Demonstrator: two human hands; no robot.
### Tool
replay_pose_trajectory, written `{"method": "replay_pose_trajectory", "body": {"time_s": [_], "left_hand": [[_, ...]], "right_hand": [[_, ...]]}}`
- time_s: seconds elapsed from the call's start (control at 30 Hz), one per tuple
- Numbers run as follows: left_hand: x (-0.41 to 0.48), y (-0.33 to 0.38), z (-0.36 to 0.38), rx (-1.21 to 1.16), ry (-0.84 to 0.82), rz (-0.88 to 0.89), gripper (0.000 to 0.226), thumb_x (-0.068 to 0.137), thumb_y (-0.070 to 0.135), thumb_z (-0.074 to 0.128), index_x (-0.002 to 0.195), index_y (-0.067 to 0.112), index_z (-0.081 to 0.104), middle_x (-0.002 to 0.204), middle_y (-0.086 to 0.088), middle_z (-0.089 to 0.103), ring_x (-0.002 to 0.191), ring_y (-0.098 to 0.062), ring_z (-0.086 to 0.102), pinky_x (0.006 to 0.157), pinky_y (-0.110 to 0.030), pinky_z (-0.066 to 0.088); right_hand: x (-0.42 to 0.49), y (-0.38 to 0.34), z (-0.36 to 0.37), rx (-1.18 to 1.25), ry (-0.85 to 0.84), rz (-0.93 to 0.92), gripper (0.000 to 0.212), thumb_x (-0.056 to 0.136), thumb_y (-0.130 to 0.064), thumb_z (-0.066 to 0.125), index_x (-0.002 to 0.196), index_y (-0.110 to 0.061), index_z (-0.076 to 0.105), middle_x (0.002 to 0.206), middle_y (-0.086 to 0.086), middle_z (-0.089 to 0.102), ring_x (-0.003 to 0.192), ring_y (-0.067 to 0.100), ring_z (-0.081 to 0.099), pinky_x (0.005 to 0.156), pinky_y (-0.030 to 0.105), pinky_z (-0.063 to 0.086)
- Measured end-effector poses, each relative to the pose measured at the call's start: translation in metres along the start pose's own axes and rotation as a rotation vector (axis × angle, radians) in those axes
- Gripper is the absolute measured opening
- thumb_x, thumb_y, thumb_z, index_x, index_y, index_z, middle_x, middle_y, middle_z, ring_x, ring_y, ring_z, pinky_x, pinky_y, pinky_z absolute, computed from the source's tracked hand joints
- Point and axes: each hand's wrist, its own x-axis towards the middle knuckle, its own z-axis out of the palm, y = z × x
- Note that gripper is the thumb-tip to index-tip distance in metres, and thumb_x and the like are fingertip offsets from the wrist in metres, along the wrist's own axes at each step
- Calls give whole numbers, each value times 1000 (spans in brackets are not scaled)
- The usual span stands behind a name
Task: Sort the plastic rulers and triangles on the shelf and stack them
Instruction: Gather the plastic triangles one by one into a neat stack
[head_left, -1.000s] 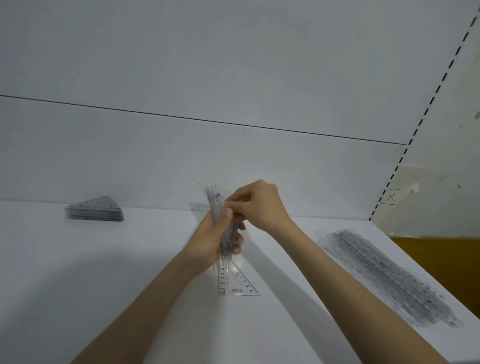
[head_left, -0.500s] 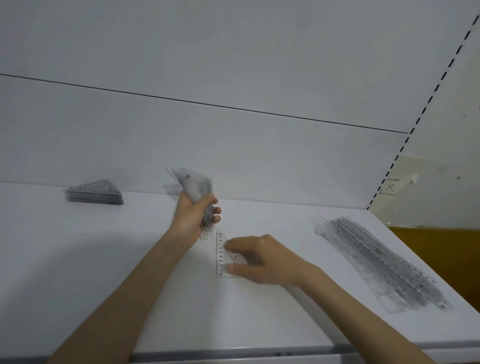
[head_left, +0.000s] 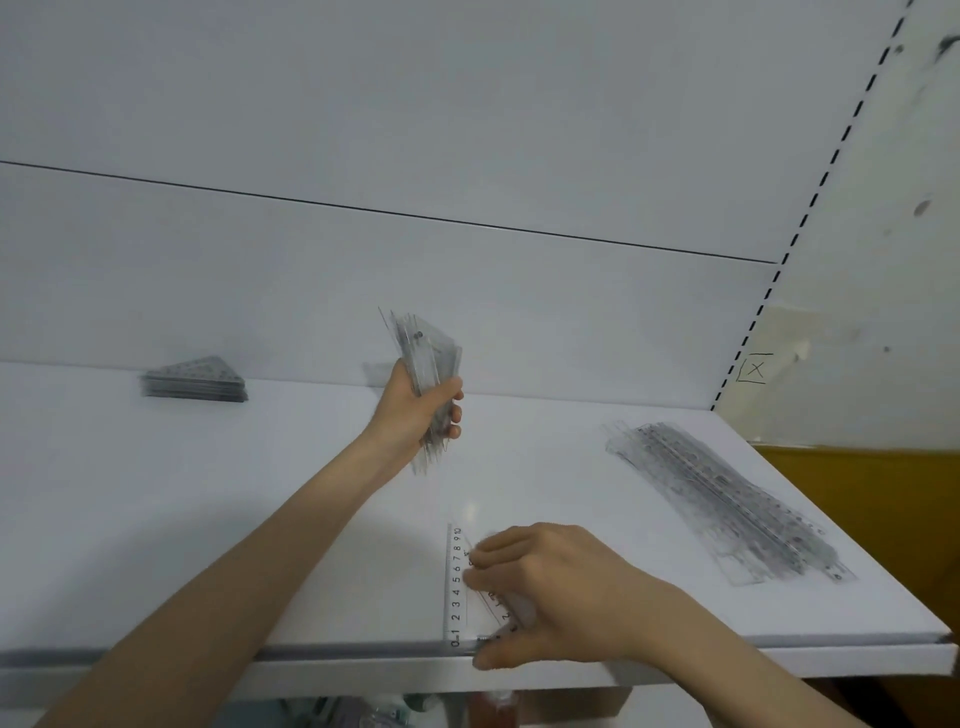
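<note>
Left hand (head_left: 410, 410): raised above the shelf's middle, fingers and thumb wrapped tight round the lower half of a bundle of triangles (head_left: 428, 348).
Bundle of triangles: clear plastic, many sheets on edge, tilted with the top toward eleven o'clock; lower tips fanned out below the fist, clear of the shelf (head_left: 208, 519).
Right hand (head_left: 550, 592): at five o'clock from the left hand, down at the shelf's front edge; fingers bent and laid on top of a single triangle (head_left: 456, 587), thumb under the front lip, pinching the near corner.
Single triangle: clear, flat on the shelf, long scale marked 0 to 10 running toward twelve o'clock, zero end at the front edge; right part hidden under the hand.
Triangle stack (head_left: 195, 379): neat grey pile at nine o'clock from the left hand, close to the back panel (head_left: 363, 280), well apart from both hands.
Ruler pile (head_left: 727, 499): loose heap of clear straight rulers at three to four o'clock from the left hand, lying from ten o'clock to four o'clock along the shelf's right side.
Shelf: white, flat, front edge at the bottom of the view.
Slotted upright (head_left: 810, 208): dashed black line rising toward one o'clock from the shelf's rear right corner.
Wall (head_left: 883, 312): pale, stained, with a boxed X mark (head_left: 756, 369) just right of the upright.
</note>
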Motion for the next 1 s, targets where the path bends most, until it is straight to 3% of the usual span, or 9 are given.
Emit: {"method": "replay_pose_trajectory", "body": {"time_s": [0.13,0.23,0.3,0.4,0.5,0.6,0.7,0.87,1.0], "left_hand": [[-18,3,1,59,-47,8,31,89,10,62,114,10,44,84,-11,53,58,-19,53,49,-30,46],[-36,0,1,46,-70,-26,32,89,8,62,116,10,45,85,-12,53,58,-19,54,49,-30,47],[-46,-2,3,37,-88,-38,32,89,8,62,117,9,46,84,-11,55,59,-20,54,49,-30,47],[-55,-2,4,81,-88,-31,33,90,11,61,119,10,47,81,-8,59,63,-20,57,52,-31,48],[-62,-2,4,67,-123,-41,34,89,13,62,120,8,47,82,-10,58,62,-19,57,54,-31,48],[-69,-1,5,-138,-173,-117,35,85,16,66,116,9,51,81,-10,54,56,-18,51,48,-28,43],[-74,-1,5,-280,-235,-168,42,83,39,62,114,12,55,81,-8,55,56,-16,50,47,-26,43],[-79,3,7,-327,-243,-231,69,83,69,36,116,12,57,76,-7,52,54,-15,46,45,-23,40],[-82,-1,0,-267,-249,-179,51,76,26,69,119,6,51,83,-11,54,57,-17,50,47,-25,42]], "right_hand": [[-8,-13,-9,-118,58,-41,32,83,-46,52,66,-18,48,61,-1,52,64,25,53,46,31,40],[-7,-8,-24,-77,210,49,30,87,-33,43,96,-22,70,62,-1,67,54,21,63,52,25,50],[-1,-2,-47,131,331,162,37,85,-19,52,121,-21,62,64,-2,71,52,8,63,62,19,53],[13,9,-89,507,328,390,34,79,-2,60,111,-15,66,64,2,72,49,5,64,60,12,51],[32,23,-118,831,268,520,14,82,-5,63,92,3,71,70,11,73,67,21,73,67,20,56],[50,35,-129,1067,145,502,46,90,-36,63,97,9,68,83,15,74,83,22,73,82,20,54],[63,46,-128,1072,53,409,47,89,-39,62,97,7,67,89,13,74,88,18,72,89,20,51],[84,53,-116,793,64,369,8,85,-5,68,83,3,69,68,6,70,60,16,66,58,18,50],[96,46,-115,558,34,384,13,83,-9,68,80,4,70,71,9,73,58,13,67,58,16,50]]}}
